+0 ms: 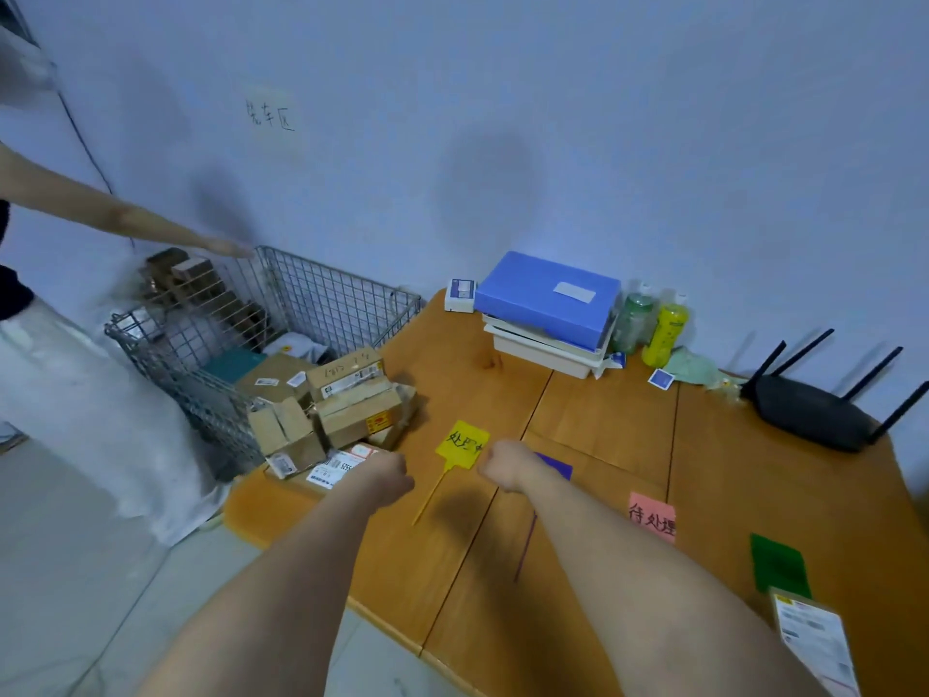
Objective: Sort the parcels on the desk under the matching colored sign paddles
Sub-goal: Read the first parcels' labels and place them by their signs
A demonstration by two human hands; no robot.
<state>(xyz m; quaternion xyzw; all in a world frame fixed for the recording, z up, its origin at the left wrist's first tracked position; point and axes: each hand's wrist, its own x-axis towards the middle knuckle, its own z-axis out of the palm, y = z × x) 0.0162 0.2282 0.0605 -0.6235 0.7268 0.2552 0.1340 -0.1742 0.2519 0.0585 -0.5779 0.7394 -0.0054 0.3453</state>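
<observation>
A pile of brown cardboard parcels sits on the desk's far left corner, with a flat white-labelled parcel at its near edge. My left hand is a closed fist touching that flat parcel. My right hand is a closed fist over the desk, empty, between the yellow sign paddle and the purple sign paddle, which it partly hides. A pink sign and a green sign paddle lie to the right. Another labelled parcel lies at the near right edge.
A wire basket holding more parcels stands left of the wooden desk. Another person's arm reaches over it. A blue box on white trays, two bottles and a black router line the back.
</observation>
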